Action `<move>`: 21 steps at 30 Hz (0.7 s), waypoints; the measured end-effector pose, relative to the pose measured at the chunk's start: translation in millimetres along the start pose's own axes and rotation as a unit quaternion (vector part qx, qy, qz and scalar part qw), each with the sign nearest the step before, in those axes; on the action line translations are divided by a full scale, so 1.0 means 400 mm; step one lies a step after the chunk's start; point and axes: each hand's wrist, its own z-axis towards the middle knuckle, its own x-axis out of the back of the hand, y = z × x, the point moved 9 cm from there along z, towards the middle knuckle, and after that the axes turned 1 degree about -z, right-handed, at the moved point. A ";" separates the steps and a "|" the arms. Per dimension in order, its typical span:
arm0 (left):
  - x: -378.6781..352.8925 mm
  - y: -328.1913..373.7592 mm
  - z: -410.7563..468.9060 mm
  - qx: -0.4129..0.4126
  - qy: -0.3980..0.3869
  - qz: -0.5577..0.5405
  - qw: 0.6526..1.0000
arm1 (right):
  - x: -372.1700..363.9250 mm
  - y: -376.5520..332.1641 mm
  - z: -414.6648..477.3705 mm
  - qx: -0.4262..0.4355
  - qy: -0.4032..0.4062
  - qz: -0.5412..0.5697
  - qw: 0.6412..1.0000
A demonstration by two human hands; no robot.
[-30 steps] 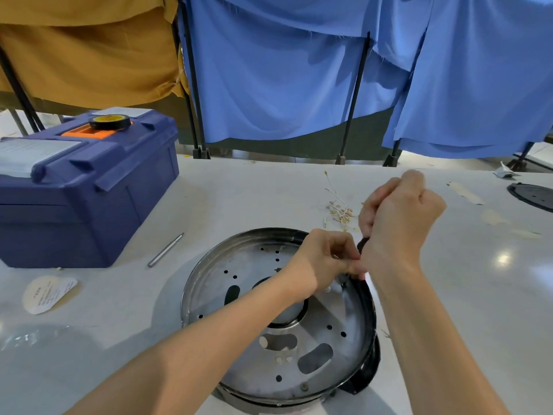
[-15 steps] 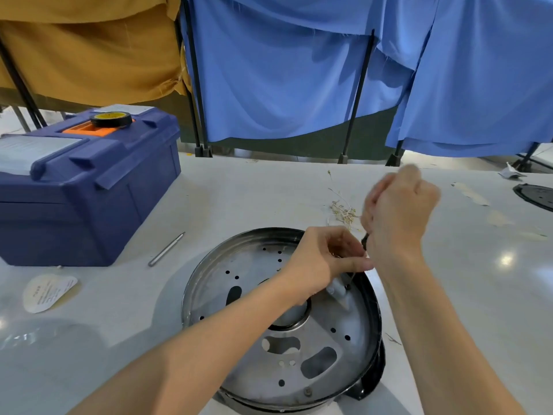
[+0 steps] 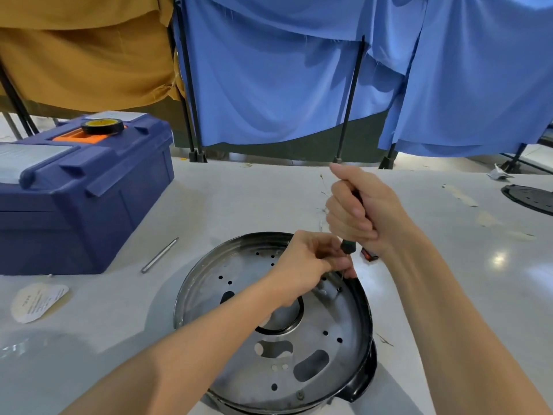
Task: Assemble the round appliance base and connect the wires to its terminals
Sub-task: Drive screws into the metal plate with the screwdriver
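The round appliance base (image 3: 335, 319), a stamped metal dish pierced with holes and slots and seated on a black plastic part (image 3: 363, 381), lay flat on the white table (image 3: 239, 205) directly before the person, toward the near edge. The left hand (image 3: 305, 265) reached over the dish with its fingertips pinched together at a spot just inside the far right rim; what they pinched was too small to tell, perhaps a screw or a terminal. The right hand (image 3: 362, 211) was clenched round a screwdriver (image 3: 348, 246) with a dark green-and-black handle, held nearly upright, its tip aimed down beside the left fingers. The dish looked stiff and fairly light, with a smooth polished skin likely to skate on the glossy table under a twisting push, so it probably wanted steadying at the rim, where the rolled edge gave the safest hold; the cut-outs might be sharp, and a small fastener could easily drop through one. No wires could be made out plainly. The left forearm crossed the middle of the dish and hid part of it. A small orange piece (image 3: 369, 255) lay just beside the right wrist. Well to the left stood a blue toolbox (image 3: 89, 205) with a tape roll (image 3: 102, 126) on its lid, a metal rod (image 3: 159, 255) near it and a paper label (image 3: 39, 301) closer in; a black disc (image 3: 529, 199) sat at the far right.
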 end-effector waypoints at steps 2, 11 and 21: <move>0.007 -0.003 -0.004 0.004 0.013 -0.014 1.000 | 0.011 0.001 0.005 0.024 0.055 0.006 0.998; 0.002 0.019 -0.008 -0.020 0.035 0.022 0.999 | 0.037 -0.039 -0.086 0.173 0.325 -0.043 0.929; -0.008 -0.006 -0.003 0.038 -0.017 0.285 0.958 | 0.153 -0.023 -0.192 0.179 0.481 0.081 0.855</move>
